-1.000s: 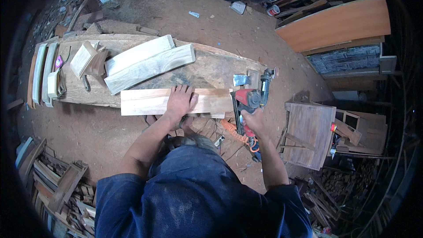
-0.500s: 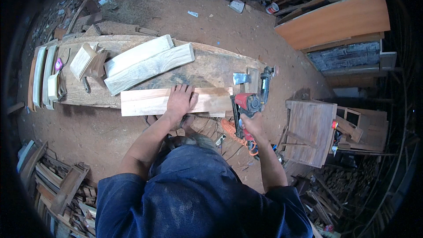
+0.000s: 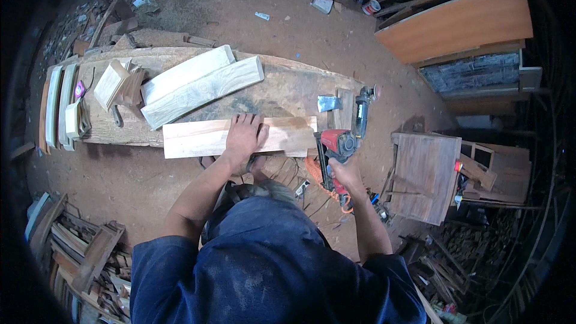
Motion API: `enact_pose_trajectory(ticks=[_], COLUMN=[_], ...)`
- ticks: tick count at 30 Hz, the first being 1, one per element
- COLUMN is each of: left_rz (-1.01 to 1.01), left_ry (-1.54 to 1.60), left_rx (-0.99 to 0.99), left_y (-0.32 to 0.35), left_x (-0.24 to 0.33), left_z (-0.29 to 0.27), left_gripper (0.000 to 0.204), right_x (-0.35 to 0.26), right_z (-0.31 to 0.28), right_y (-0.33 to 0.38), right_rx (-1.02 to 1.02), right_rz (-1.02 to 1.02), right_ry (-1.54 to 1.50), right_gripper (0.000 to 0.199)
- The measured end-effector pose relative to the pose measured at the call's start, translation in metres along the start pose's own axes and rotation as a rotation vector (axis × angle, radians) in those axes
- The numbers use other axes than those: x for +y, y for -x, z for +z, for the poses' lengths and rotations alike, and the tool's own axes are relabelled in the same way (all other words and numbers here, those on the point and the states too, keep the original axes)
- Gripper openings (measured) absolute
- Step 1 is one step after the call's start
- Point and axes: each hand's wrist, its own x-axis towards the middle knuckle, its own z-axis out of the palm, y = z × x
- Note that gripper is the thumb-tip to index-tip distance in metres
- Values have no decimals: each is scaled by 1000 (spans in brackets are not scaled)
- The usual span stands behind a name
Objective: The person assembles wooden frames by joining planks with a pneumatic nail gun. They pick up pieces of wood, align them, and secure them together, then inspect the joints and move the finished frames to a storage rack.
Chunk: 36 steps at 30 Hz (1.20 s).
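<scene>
My left hand (image 3: 243, 135) lies flat, fingers spread, on a light wooden board (image 3: 198, 138) that rests along the near edge of a rough slab workbench (image 3: 288, 87). My right hand (image 3: 342, 171) grips the handle of a red and black power tool (image 3: 337, 144) placed at the board's right end. An orange cord (image 3: 318, 179) trails below the tool. My blue-clad torso fills the lower middle of the view.
Two pale planks (image 3: 198, 84) and small wood blocks (image 3: 114, 84) lie on the bench, with curved slats (image 3: 57, 105) at its left end. A second power tool (image 3: 362, 108) sits at the right end. A wooden cabinet (image 3: 425, 174) stands right; scrap wood (image 3: 78, 252) lower left; a large orange panel (image 3: 456, 24) upper right.
My right hand has brought the red power tool left, up against the right end of the board. My left hand stays pressed on the board.
</scene>
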Motion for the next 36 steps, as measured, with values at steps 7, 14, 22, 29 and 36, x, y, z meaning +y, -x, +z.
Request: enact_pose_trajectory(ticks=[7, 14, 22, 29, 36], left_rz=[-27, -25, -28, 10, -110], left_ry=[20, 44, 30, 70, -2], left_rx=[-48, -32, -41, -20, -601], left_y=[-3, -4, -6, -7, -28], left_x=[3, 4, 3, -8, -60], left_z=[-4, -8, -8, -5, -61], left_gripper=[45, 45, 44, 52, 87], right_x=[7, 1, 1, 3, 46], right_z=[2, -1, -1, -6, -3], right_y=[2, 13, 21, 21, 38], right_rx=[2, -7, -25, -44, 11], right_rz=[-122, 29, -86, -35, 106], right_ry=[-51, -82, -82, -68, -318], right_gripper=[12, 16, 12, 22, 18])
